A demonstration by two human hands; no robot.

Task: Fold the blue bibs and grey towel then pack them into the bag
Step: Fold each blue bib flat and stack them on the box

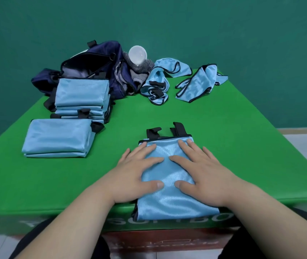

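Both hands lie flat on a folded blue bib (167, 200) at the middle of the worktop's (233, 131) near edge. The left hand (139, 172) presses on the bib's left half and the right hand (201, 171) on its right half, fingers straight and spread, thumbs pointing inward and nearly meeting over the cloth. The left hand's outer fingers spill off the bib onto the green surface. The bib's near end hangs slightly over the worktop's near edge, and its black straps (177, 128) stick out at the far end, beyond the fingertips. Toward the left edge rests a folded bib pile (57, 137), and just behind it a taller stack of folded bibs (81, 92). The open navy bag (96, 57) sits at the far left corner, touching that stack. The grey towel (139, 71) is bunched against the bag's right side with a white round object (137, 55) on top. Two unfolded bibs lie crumpled along the far edge: one (158, 81) just beside the towel, the other (201, 81) nearer the far right corner.
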